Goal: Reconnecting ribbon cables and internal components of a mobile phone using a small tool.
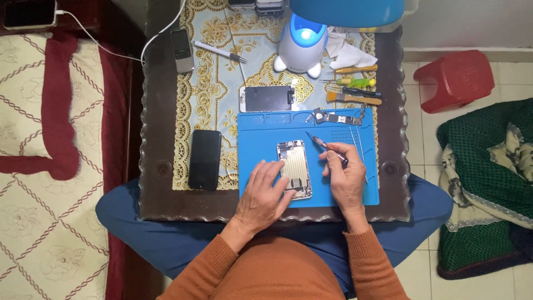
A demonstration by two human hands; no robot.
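Observation:
An opened phone housing (294,165) lies on a blue work mat (261,139) on a small dark table. My left hand (264,194) rests on the mat with its fingers on the housing's lower left edge. My right hand (346,172) grips a thin red-handled screwdriver (323,145), its tip pointing up and left just beside the housing's upper right corner. A detached phone screen (268,98) lies face up above the mat. A small circuit board with parts (335,117) sits on the mat's top edge.
A black phone (204,159) lies left of the mat, another phone (181,50) and a pen-like tool (220,51) farther back. A white-and-blue lamp (301,47), screwdrivers and a brush (353,98) stand at the back right. A red stool (455,78) is on the floor.

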